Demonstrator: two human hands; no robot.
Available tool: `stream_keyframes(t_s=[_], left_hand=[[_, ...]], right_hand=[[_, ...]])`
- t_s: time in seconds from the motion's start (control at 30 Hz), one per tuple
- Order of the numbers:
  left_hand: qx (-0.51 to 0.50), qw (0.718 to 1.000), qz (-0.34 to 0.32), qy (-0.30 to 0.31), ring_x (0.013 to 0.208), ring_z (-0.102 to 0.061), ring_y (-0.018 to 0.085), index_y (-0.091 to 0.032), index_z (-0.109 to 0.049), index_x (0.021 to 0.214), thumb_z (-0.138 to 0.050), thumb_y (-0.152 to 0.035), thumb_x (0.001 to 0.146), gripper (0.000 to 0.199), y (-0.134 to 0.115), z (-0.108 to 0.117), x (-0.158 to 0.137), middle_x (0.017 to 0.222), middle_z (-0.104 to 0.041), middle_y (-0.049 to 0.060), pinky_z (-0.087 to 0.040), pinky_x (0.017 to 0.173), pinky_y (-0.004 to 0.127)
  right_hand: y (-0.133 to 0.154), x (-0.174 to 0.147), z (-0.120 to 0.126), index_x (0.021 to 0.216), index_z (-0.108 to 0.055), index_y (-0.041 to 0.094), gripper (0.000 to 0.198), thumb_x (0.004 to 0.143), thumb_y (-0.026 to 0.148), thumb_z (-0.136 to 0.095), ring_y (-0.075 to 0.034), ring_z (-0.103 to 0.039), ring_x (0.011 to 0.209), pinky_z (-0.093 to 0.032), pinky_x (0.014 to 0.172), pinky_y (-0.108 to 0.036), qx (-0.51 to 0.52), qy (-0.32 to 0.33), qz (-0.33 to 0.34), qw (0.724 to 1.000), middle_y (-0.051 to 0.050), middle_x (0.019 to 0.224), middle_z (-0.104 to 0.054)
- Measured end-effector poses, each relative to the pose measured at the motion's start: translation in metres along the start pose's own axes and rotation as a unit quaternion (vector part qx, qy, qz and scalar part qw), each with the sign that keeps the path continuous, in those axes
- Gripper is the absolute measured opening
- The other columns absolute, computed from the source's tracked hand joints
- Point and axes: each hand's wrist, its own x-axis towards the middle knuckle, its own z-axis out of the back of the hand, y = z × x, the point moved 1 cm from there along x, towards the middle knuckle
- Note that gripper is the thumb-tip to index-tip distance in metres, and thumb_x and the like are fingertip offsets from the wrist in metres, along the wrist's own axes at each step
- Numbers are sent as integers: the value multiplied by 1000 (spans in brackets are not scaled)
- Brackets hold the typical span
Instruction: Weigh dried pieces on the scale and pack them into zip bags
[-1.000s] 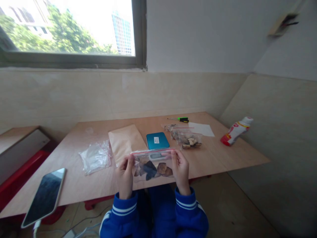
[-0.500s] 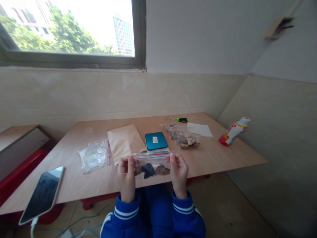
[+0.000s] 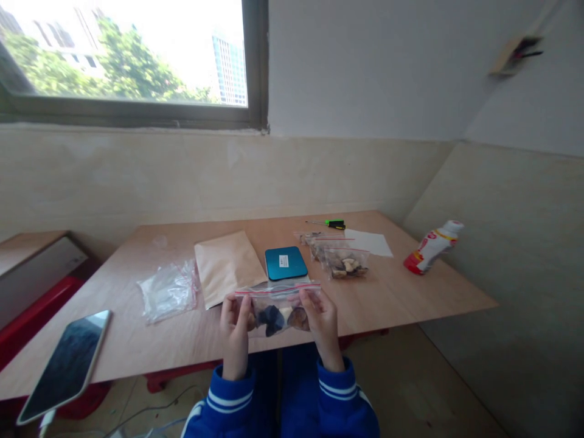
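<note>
Between my hands I hold a clear zip bag [image 3: 278,313] with a red strip along its top and dark and pale dried pieces inside. My left hand [image 3: 236,328] pinches the bag's left side, thumb on the near face. On the opposite side, my right hand [image 3: 322,322] pinches it near the red strip. Just beyond the bag lies a flat blue square scale [image 3: 298,267] with a white label. A brown kraft paper pouch [image 3: 228,261] lies flat to its left. Several similar filled zip bags [image 3: 347,265] overlap to the scale's right.
A pile of clear plastic bags [image 3: 168,291] lies at left, near a tablet [image 3: 68,362] with a cable at the table's [image 3: 378,304] edge. At the back are a screwdriver [image 3: 335,224] and white paper [image 3: 371,242]. A red-and-white bottle [image 3: 431,248] stands at right.
My right hand has shifted slightly left and its thumb now sits lower over the bag's front. The bag is a little less stretched. The whole view has moved slightly.
</note>
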Motion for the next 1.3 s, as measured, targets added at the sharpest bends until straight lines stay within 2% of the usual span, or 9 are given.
stream_keyframes(t_s=[0.13,0.43,0.53,0.73,0.87,1.0,1.1,1.23,1.3], left_hand=[[7,1000,5,4,45,-40,5,-19,-54,78,-68,-46,74,31,-1,-1,1,60,-50,-6,-33,41,16],[72,995,-24,59,60,-57,13,-16,-65,74,-70,-43,72,27,-3,9,8,65,-63,1,-46,53,22],[111,991,-61,39,69,-62,16,-16,-67,76,-71,-41,71,26,0,14,8,72,-67,3,-50,62,25],[152,984,-88,-28,66,-62,16,-17,-63,76,-67,-44,75,27,-2,17,-2,71,-65,2,-51,61,25],[143,985,-93,-17,67,-62,16,-17,-63,78,-64,-42,78,25,-7,17,-4,71,-64,2,-51,60,24],[136,985,-105,21,70,-64,16,-18,-65,81,-65,-39,79,22,-9,14,-5,75,-66,3,-52,61,24],[153,979,-125,36,73,-63,15,-18,-65,82,-63,-36,81,18,-7,13,-6,77,-65,2,-51,65,24],[167,974,-143,47,74,-62,15,-18,-65,83,-63,-33,82,14,-2,11,-7,78,-64,2,-51,68,24],[162,975,-142,52,73,-62,14,-19,-65,83,-63,-32,82,13,-2,10,-6,78,-64,2,-51,68,23]], right_hand=[[-8,0,3,85,-68,19,26,82,44,-62,-21,-70,71,-57,71,-35,11,2,-15,1000,-6,76,-74],[-12,5,13,82,-72,19,21,78,39,-67,-22,-69,84,-55,80,-35,22,5,-25,999,-6,85,-74],[-14,2,12,80,-72,19,19,78,38,-67,-21,-68,81,-56,74,-33,31,-9,-20,999,-5,84,-74],[-19,-12,0,79,-68,19,20,80,38,-66,-20,-68,77,-56,74,-33,27,-34,-26,999,-3,77,-72],[-18,-16,-1,83,-67,19,21,81,40,-64,-21,-68,80,-55,78,-36,13,-18,-36,999,-4,81,-72],[-7,-15,7,100,-63,20,23,82,35,-64,-22,-64,96,-48,91,-40,-89,-34,45,994,-6,97,-69],[5,-14,12,115,-56,23,34,83,30,-63,-23,-59,103,-41,96,-43,-173,-63,133,974,-7,108,-65],[15,-14,14,91,-65,25,7,86,28,-62,-23,-59,99,-36,93,-41,-306,-22,223,925,-4,101,-67],[17,-13,16,85,-66,25,6,87,28,-61,-22,-60,94,-36,89,-39,-328,5,240,914,-2,93,-68]])
